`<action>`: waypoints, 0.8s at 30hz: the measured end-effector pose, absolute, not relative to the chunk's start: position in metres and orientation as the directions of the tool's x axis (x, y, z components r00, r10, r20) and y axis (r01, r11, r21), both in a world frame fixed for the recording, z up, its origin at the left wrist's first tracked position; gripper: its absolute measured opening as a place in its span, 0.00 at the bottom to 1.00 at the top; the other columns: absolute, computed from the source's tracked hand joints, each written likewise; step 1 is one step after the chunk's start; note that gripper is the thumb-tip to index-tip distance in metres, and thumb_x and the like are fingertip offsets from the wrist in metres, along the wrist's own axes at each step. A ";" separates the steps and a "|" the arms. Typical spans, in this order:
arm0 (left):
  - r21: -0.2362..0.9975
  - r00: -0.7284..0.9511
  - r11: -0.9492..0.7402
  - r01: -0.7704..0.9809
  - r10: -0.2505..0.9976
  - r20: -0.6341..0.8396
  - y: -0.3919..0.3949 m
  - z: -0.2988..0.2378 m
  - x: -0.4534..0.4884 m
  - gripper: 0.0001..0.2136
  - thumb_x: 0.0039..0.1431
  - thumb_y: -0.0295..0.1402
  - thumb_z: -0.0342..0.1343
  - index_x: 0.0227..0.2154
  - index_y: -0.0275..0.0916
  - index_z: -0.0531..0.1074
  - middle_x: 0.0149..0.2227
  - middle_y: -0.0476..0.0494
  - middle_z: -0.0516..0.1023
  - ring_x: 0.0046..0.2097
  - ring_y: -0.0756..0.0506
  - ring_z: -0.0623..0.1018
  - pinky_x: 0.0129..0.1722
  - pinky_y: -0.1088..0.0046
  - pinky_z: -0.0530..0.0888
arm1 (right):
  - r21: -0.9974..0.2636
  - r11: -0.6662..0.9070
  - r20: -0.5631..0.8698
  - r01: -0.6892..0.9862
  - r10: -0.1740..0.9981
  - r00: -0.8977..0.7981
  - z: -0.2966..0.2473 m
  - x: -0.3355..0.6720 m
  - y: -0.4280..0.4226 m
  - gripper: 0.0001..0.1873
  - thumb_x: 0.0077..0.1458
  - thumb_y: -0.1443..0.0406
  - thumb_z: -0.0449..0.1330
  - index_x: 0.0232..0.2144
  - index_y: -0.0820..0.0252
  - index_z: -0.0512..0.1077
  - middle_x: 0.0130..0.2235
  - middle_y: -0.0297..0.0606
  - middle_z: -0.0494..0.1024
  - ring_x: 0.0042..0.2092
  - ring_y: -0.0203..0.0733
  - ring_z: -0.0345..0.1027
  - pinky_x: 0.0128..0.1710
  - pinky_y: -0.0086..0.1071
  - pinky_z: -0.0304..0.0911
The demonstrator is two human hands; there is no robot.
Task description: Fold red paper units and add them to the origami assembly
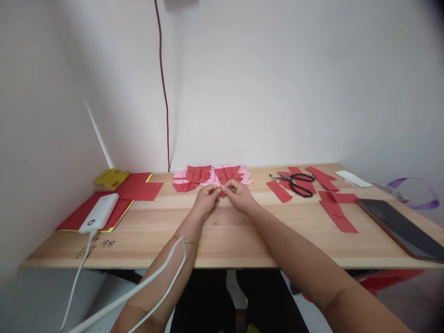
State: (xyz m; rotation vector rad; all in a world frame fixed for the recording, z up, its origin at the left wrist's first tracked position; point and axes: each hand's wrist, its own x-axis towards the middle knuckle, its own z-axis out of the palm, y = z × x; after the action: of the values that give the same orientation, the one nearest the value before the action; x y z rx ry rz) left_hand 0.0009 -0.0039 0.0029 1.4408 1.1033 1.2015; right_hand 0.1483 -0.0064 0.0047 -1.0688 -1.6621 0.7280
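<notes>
"White cable (138, 286) nearest, looping in front of the left forearm (173, 273). What are the 2 hands doing?"

"Left hand (207, 199) and right hand (239, 196) meet, thumbs and fingertips pinching the same small piece of red paper (222, 194). It sits between them, just above the wooden desk or on it; I can't tell which. The fingers cover most of it."

"What is close by?"

"Just beyond the fingertips, red and pink folded papers (199, 174) with jagged edges lie near the wall. To the right are black-handled scissors (290, 178), blades parted, among red paper strips (279, 191). More strips overlap farther right, beside a dark-screened phone or tablet (402, 226)."

"And farther out?"

"On the left, a white power bank (100, 212) rests on red sheets with yellow edges (120, 219), its cord hanging off the front edge. A yellow packet (111, 179) lies behind it. Far right, a purple ribbon (430, 203) curls; a dark red cord (162, 69) hangs down the wall."

"Any writing?"

"Handwritten marks (107, 243) on the desk resemble digits with a slash, above a drawn triangle; I can't read them surely. The packet's dark print is too small to tell."
</notes>
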 end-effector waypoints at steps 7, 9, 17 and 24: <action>0.974 0.071 -0.207 0.094 0.977 0.201 -0.002 0.003 0.000 0.09 0.46 0.37 0.58 0.21 0.36 0.69 0.18 0.53 0.66 0.23 0.53 0.64 0.25 0.77 0.60 | -0.833 0.455 0.435 0.315 0.890 -0.137 0.004 0.149 -0.005 0.11 0.51 0.58 0.55 0.25 0.59 0.66 0.25 0.31 0.67 0.27 0.35 0.58 0.29 0.29 0.55; 0.974 0.070 -0.207 0.093 0.977 0.201 -0.003 0.003 0.000 0.09 0.46 0.37 0.59 0.21 0.36 0.69 0.18 0.53 0.66 0.23 0.53 0.64 0.25 0.76 0.60 | -0.830 0.458 0.437 0.318 0.889 -0.139 0.005 0.149 -0.005 0.11 0.52 0.58 0.55 0.25 0.59 0.66 0.25 0.31 0.68 0.27 0.35 0.58 0.29 0.28 0.55; 0.982 0.034 -0.187 0.032 0.982 0.186 -0.001 0.001 0.000 0.09 0.46 0.37 0.58 0.23 0.35 0.69 0.19 0.52 0.67 0.23 0.53 0.66 0.27 0.77 0.62 | -0.839 0.437 0.405 0.324 0.900 -0.164 0.002 0.148 -0.003 0.12 0.53 0.56 0.54 0.27 0.59 0.66 0.26 0.31 0.67 0.29 0.35 0.59 0.31 0.29 0.56; 0.989 0.073 -0.144 -0.042 0.987 0.146 -0.003 0.004 0.002 0.13 0.44 0.41 0.60 0.24 0.35 0.70 0.20 0.52 0.68 0.22 0.53 0.66 0.26 0.76 0.64 | -0.811 0.485 0.449 0.327 0.875 -0.183 0.001 0.150 -0.003 0.11 0.54 0.58 0.53 0.25 0.59 0.64 0.25 0.31 0.64 0.29 0.36 0.58 0.31 0.29 0.55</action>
State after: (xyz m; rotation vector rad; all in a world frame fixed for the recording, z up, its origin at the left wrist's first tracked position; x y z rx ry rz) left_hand 0.0020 -0.0035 0.0040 1.3226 1.0537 1.2747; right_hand 0.1502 -0.0027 0.0014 -1.0246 -1.7423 0.6934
